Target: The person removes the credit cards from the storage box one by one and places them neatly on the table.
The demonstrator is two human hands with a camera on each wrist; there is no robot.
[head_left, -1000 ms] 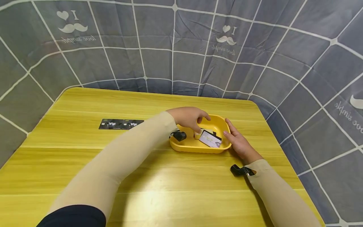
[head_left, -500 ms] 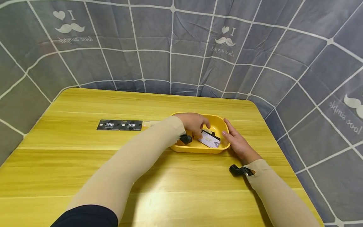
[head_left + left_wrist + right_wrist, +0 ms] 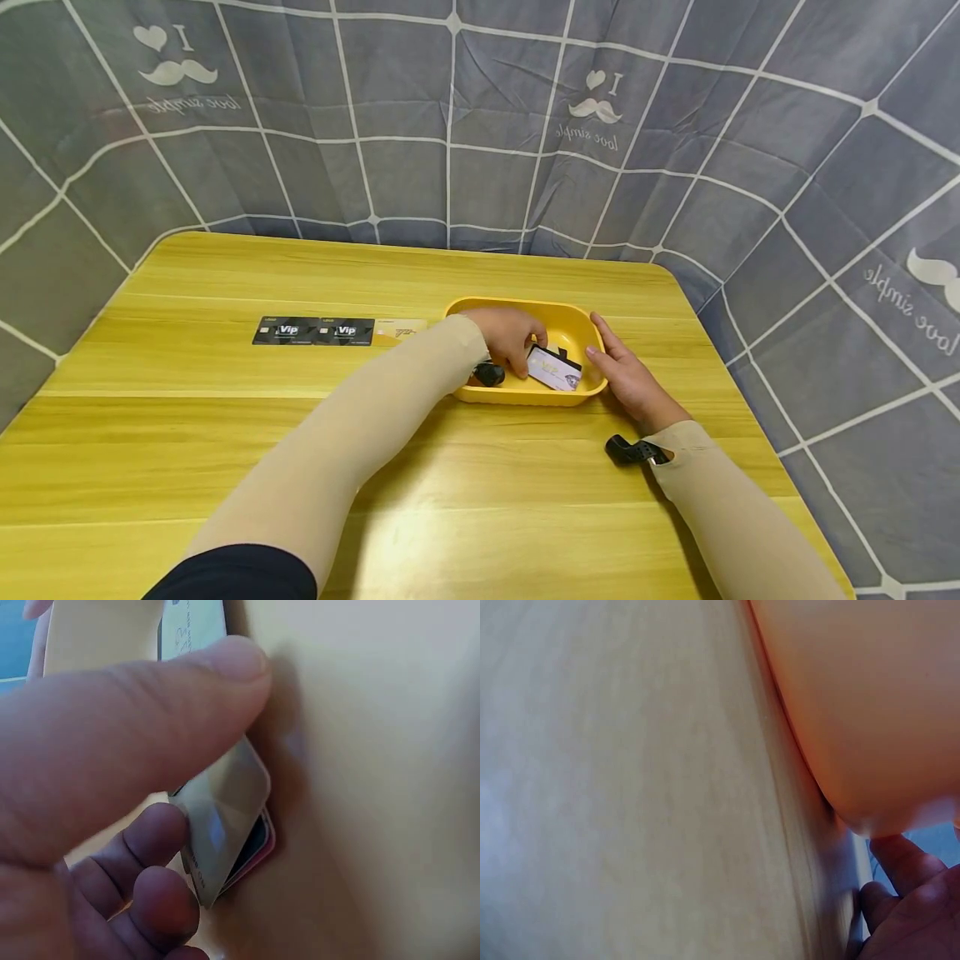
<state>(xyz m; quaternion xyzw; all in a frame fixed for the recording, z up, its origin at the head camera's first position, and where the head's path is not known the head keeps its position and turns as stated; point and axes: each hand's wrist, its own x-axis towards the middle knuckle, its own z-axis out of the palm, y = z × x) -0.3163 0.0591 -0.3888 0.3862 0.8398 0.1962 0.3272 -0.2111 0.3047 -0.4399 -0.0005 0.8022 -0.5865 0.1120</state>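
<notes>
Lying in the yellow box are cards; the left hand's grip pinches one, the right hand holds the box.

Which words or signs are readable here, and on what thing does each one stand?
"Vip": left black card; right black card.
"I", with heart and moustache: grey cloth.
"love simple", mirrored: grey cloth.
Too small or blurred to read: remaining print, including on gold card, white card, beige card.
</notes>
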